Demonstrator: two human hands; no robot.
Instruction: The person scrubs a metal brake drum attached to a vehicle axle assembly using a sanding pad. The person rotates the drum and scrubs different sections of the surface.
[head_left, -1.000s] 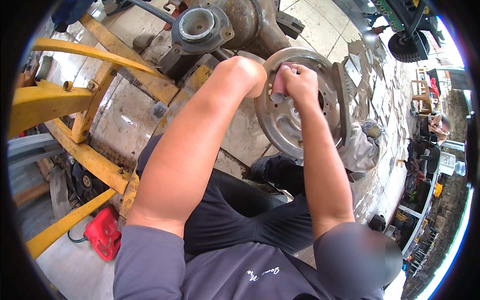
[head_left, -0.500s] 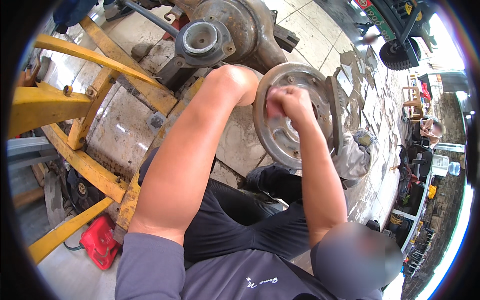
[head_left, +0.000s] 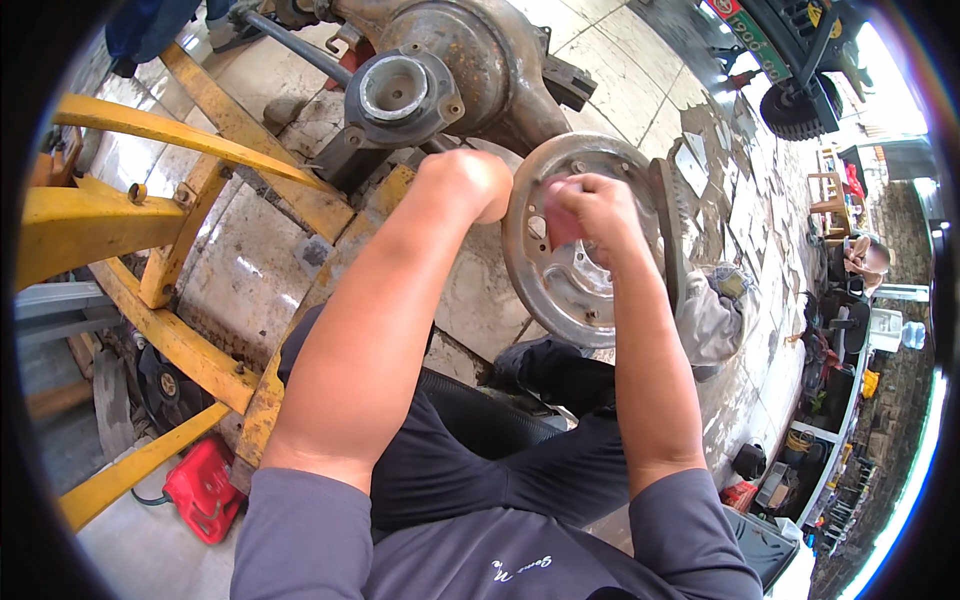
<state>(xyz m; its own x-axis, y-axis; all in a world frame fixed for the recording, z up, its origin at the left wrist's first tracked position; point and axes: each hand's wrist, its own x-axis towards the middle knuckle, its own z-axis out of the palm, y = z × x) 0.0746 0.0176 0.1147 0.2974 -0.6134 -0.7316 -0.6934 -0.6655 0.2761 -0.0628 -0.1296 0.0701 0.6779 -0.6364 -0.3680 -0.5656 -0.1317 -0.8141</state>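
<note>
A round metal brake backing plate (head_left: 543, 290) with holes and a raised rim stands tilted in front of me. My left hand (head_left: 466, 184) is closed at its left rim, the fingertips hidden behind the edge. Against the plate's inner face, my right hand (head_left: 603, 215) pinches a small reddish sheet (head_left: 562, 222), perhaps sandpaper or cloth; its lower part shows below the fingers. A curved brake shoe (head_left: 672, 230) sits along the plate's right side. Beyond my left hand lies a rusty axle housing (head_left: 465, 75) with a flanged hub (head_left: 395, 88) facing up.
A yellow metal frame (head_left: 110, 222) fills the left side. Below it lies a red plastic case (head_left: 205, 490). Broken tiles (head_left: 735, 200) litter the floor to the right, near a grey cloth-like bundle (head_left: 715, 320). Another person's leg (head_left: 150, 30) shows at the top left.
My right hand has shifted slightly right and down across the plate with the reddish sheet, and its elbow has dropped. The left hand stays at the rim.
</note>
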